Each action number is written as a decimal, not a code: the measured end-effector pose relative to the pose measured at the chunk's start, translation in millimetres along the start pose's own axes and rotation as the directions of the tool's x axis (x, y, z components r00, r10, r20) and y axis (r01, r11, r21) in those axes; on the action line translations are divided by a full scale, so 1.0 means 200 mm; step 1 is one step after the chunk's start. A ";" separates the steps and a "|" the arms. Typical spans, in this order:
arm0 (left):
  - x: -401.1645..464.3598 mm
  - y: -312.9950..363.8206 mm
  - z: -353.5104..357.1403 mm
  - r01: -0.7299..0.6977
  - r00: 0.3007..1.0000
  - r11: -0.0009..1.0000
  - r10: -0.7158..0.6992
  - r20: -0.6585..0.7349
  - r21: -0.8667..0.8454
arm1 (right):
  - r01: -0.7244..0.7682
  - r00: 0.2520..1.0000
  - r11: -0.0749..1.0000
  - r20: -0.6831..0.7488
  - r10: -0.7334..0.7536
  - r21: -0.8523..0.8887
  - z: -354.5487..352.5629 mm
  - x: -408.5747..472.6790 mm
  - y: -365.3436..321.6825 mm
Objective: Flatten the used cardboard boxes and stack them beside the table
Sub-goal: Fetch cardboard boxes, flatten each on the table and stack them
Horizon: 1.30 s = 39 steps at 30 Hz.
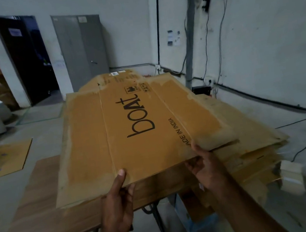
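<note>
Both hands, left and right, pinch the box edge above the table; it could sag and slip off the stack.

both hands, the left hand and right hand, hold a flat box by its near edge over the worktop.

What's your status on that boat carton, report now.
Both grips on: left hand and right hand pinch the flattened boat carton at its near edge. Carton over table. Stack to the right.
</note>
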<state>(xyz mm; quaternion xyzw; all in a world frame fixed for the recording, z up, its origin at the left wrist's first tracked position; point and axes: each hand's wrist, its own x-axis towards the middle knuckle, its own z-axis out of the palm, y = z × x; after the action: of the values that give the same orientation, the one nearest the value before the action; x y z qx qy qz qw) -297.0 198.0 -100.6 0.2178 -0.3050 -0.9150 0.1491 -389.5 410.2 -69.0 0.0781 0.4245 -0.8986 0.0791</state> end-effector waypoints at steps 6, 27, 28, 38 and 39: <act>0.13 -0.44 0.44 -0.003 1.000 0.997 0.003 0.002 -0.071 | 0.053 0.999 0.998 0.011 -0.053 0.015 -0.37 0.34 -0.38; 0.52 -2.23 1.49 0.056 0.947 0.998 -0.043 -0.317 0.032 | -0.298 0.949 0.932 -0.169 0.266 -0.204 -2.03 1.55 -1.45; 0.52 -2.25 1.46 0.011 0.930 0.999 0.003 -0.367 0.035 | -0.317 0.938 0.925 -0.218 0.271 -0.210 -2.09 1.58 -1.44; 0.63 -2.20 1.41 -0.063 0.882 0.983 0.135 -0.451 0.171 | -0.220 0.951 0.963 -0.254 0.175 -0.158 -2.25 1.67 -1.39; 0.64 -2.19 1.42 -0.046 0.888 0.984 0.121 -0.444 0.175 | -0.210 0.953 0.963 -0.255 0.163 -0.170 -2.26 1.67 -1.39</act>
<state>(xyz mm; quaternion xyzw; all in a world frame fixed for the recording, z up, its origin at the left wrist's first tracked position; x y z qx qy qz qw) -607.8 623.1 -209.7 0.4227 -0.3430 -0.8045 0.2374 -739.8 908.9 -213.0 0.2172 0.5074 -0.8252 0.1198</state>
